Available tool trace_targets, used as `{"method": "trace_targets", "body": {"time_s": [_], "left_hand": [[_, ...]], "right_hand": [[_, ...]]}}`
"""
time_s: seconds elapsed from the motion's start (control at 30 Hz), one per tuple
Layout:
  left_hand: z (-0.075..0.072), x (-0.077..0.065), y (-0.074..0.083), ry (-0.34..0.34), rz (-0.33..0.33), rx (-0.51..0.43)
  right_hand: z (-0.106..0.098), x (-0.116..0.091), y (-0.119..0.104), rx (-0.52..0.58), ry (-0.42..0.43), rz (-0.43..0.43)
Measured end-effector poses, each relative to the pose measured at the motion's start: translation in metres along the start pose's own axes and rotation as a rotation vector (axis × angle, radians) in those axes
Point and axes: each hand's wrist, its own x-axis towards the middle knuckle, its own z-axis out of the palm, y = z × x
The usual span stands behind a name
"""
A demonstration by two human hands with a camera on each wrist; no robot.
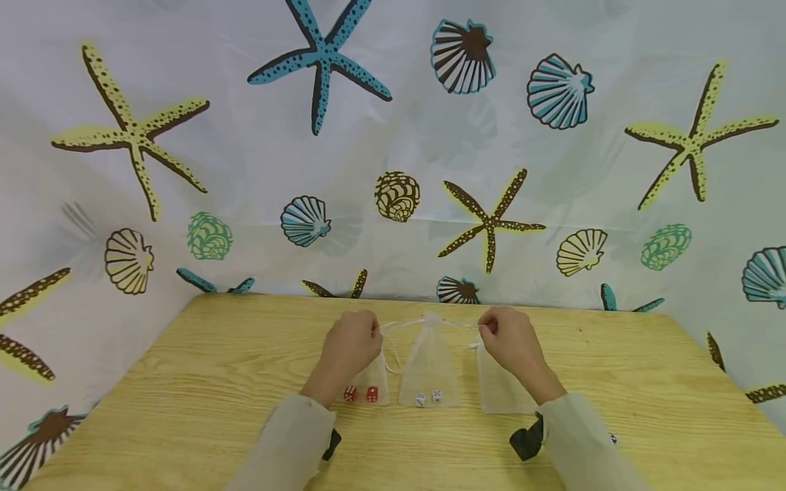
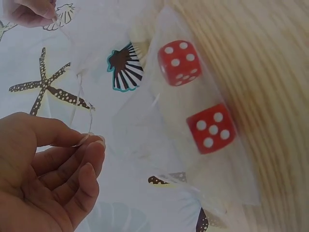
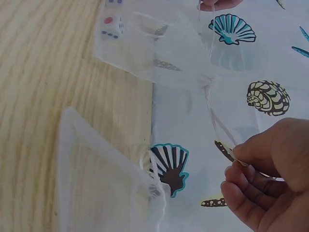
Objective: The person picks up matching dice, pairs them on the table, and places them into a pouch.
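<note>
While the head view shows the left hand (image 1: 353, 346) and right hand (image 1: 511, 341) pinching opposite drawstring ends, the middle sheer pouch (image 1: 430, 365), containing white dice (image 1: 420, 400), is located between them. Left wrist view: curled fingers grip beside red dice (image 2: 211, 128). Right wrist view: fingertips pinch near the right-hand pouch (image 3: 96, 183).

The sheer middle pouch (image 1: 429, 365) is cinched; two white dice (image 1: 437, 395) sit inside.

Loose pale-beige long sleeves (image 1: 285, 440); black pieces (image 1: 527, 440) at cuffs; bare fingers (image 2: 88, 182).
</note>
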Motion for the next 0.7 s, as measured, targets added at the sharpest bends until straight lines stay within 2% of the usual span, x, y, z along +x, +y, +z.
{"method": "trace_targets", "body": {"time_s": [0.4,0.7], "left_hand": [[0.028,0.001,0.003,-0.042,0.015,0.078],[0.031,0.003,0.006,-0.074,0.013,0.147]], "right_hand": [[0.029,-0.004,0.003,0.007,-0.12,0.045],[0.032,-0.005,0.002,0.004,-0.17,0.08]]}}
